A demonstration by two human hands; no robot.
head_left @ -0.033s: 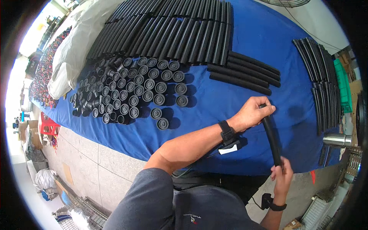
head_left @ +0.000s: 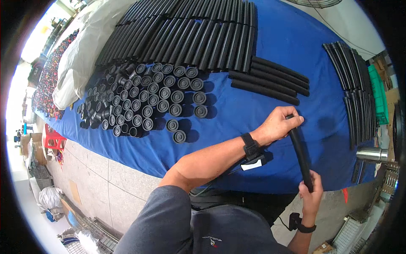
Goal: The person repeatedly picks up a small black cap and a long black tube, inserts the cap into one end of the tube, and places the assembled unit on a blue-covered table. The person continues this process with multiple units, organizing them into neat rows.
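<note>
A black tube slants between my two hands above the blue cloth. My left hand is closed around its far end, with the thumb laid over the tip. Around the near end, at the table's front edge, the fingers of my right hand are wrapped. Beyond my left hand lie several loose black tubes, side by side. Round black caps with ringed tops stand in a crowd to the left, some tipped over at the far left.
Rows of black tubes cover the far part of the blue cloth. More tubes lie stacked at the right, beside a green crate and a shiny metal cylinder. A white sheet lies at the far left.
My right hand has shifted slightly and its fingers have closed around the tube's near end. My left hand has stayed in place.
</note>
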